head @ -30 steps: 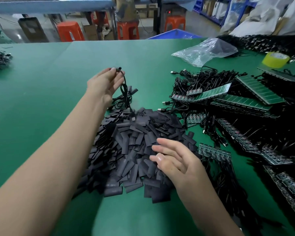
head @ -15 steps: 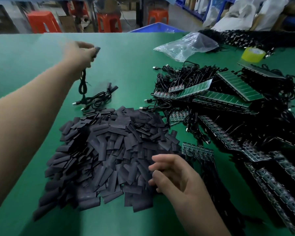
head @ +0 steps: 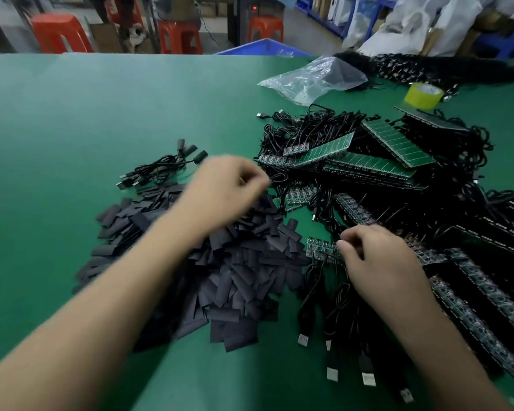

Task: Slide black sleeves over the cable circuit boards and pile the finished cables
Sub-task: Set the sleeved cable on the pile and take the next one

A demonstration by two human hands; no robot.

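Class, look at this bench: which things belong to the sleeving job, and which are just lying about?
Job: black sleeves, cables with bare boards, finished cables, green boards.
Lying about: plastic bag, tape roll, red stools, blue bin.

Green counter (head: 101,108) fills foreground; red stools (head: 60,34) on grey floor (head: 297,22) beyond; blue bin (head: 258,48) at far edge; white sacks (head: 413,25) right.

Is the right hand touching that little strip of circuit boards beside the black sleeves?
Touching. The head view shows the right hand with curled fingertips on the right end of the circuit board strip, no gap.
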